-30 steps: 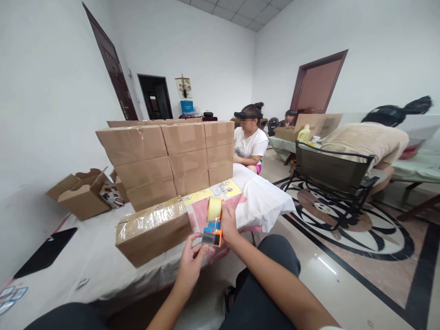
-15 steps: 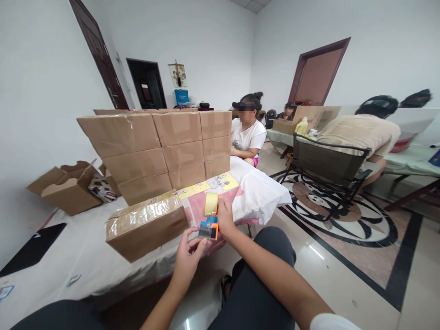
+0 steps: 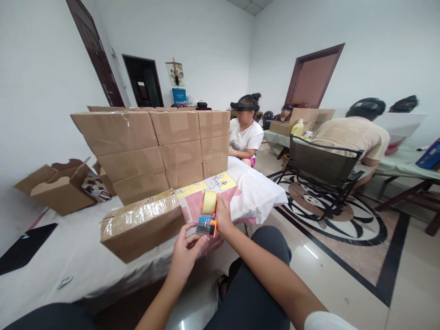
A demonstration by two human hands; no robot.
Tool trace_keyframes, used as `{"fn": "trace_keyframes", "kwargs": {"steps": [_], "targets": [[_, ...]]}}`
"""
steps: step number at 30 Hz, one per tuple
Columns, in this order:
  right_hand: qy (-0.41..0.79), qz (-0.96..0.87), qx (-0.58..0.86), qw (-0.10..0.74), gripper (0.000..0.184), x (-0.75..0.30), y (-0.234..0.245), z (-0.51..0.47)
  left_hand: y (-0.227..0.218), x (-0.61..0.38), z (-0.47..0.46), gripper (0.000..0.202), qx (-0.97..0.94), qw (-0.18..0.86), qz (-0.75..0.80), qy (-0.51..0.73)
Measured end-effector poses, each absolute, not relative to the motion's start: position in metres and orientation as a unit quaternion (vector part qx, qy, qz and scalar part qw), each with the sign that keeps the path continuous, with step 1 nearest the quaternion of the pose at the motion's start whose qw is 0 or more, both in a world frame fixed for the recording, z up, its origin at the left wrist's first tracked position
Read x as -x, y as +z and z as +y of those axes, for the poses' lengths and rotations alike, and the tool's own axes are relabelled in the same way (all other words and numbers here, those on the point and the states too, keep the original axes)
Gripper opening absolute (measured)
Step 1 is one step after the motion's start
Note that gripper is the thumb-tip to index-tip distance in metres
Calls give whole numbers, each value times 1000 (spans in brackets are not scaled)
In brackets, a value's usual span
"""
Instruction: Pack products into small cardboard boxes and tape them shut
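Observation:
My right hand (image 3: 224,216) is closed round the orange-and-blue tape dispenser (image 3: 207,224), which carries a roll of yellowish packing tape (image 3: 208,202). At the dispenser's near end, my left hand (image 3: 187,247) has its thumb and fingertips on the edge where the tape comes out. Whether a loose end of tape lies between those fingertips is too small to tell. Just left of the hands, a closed cardboard box (image 3: 142,224) lies on the table, with shiny tape along its top.
Behind that box stands a stack of taped cardboard boxes (image 3: 180,142). An open carton (image 3: 63,192) is at the far left, and a black flat object (image 3: 25,247) lies on the white table cover (image 3: 85,261). A person (image 3: 245,133) sits beyond the stack; another bends near a chair (image 3: 323,167).
The view has shifted slightly. The dispenser has turned a little in my right hand, and my left fingers stay at its near end. The boxes stay where they were.

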State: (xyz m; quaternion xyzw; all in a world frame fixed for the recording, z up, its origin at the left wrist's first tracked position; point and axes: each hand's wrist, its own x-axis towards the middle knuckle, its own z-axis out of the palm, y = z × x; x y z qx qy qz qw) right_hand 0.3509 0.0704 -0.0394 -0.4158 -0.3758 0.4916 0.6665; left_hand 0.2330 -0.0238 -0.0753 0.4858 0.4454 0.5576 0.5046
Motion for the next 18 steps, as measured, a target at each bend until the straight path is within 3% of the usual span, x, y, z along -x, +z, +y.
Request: {"fn": "trace_keyframes", "kwargs": {"steps": [18], "targets": [[497,-348,417,677,25,-349,-51,73,-86,-236,-31,53,-547,374,525,534]]}}
